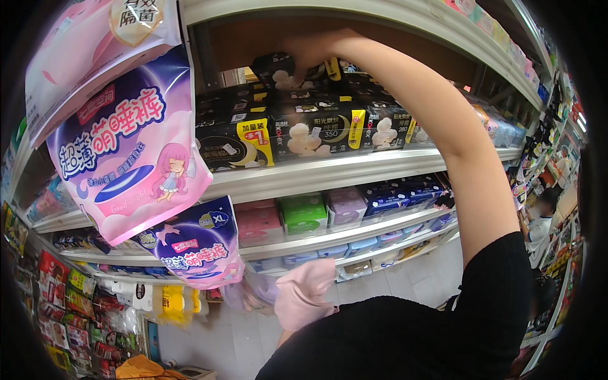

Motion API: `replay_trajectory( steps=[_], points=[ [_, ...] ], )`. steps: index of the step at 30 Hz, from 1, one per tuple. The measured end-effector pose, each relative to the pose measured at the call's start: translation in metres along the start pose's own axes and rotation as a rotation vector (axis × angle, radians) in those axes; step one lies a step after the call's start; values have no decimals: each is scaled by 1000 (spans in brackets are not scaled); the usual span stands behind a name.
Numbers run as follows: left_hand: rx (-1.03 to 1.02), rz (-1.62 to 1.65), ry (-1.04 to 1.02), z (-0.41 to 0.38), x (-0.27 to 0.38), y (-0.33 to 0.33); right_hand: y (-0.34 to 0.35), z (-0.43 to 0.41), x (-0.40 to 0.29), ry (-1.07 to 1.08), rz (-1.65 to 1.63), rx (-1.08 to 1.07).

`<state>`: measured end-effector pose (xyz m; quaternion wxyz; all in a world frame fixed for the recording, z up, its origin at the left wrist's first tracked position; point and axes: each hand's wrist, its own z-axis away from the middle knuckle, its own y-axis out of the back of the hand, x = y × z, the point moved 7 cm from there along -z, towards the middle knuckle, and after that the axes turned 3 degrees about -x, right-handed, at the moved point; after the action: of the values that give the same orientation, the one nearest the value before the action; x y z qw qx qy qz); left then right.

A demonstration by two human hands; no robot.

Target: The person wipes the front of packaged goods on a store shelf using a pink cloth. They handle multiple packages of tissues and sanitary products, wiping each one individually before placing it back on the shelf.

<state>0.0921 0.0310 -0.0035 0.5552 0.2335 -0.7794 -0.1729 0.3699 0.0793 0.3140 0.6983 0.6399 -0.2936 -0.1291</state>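
Observation:
My right hand [311, 50], blurred and in shadow, reaches over the top shelf row and grips a black sanitary pad pack [280, 71], tilted above the others. Beneath it, black Kotex packs [318, 128] with yellow strips stand in rows behind a clear shelf lip. A pink cloth [304, 292] hangs low in front of me, by my left forearm; my left hand itself is hidden, probably by the cloth. Purple and pink sleep-pants bags [128, 142] hang at the left, close to the camera.
Lower shelves bear a green pack [304, 213], a lilac pack [346, 209] and dark blue packs [403, 194]. The white shelf edge [332, 173] curves across. Snack bags [80, 304] hang lower left. Another person [539, 223] is in the aisle at the right.

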Motion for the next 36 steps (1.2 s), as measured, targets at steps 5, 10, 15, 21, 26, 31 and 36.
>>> replay_trajectory(
  steps=[5,10,15,21,26,31,36],
  points=[
    [6,-29,23,7,-7,6,-7,2,9,-85,-321,-7],
    [-10,-80,66,8,-12,-1,-53,-15,35,-47,-171,-175],
    [-47,-139,131,3,-18,-7,-52,0,37,-51,-373,-314],
    [36,102,16,0,10,4,-30,-29,72,-88,-334,55],
    [29,6,16,-6,19,11,-25,-26,87,-83,-296,64],
    [65,-140,63,-11,28,20,-18,18,105,-148,-406,8],
    [102,-337,190,-23,40,26,-57,34,158,-245,-346,-168]
  ],
)
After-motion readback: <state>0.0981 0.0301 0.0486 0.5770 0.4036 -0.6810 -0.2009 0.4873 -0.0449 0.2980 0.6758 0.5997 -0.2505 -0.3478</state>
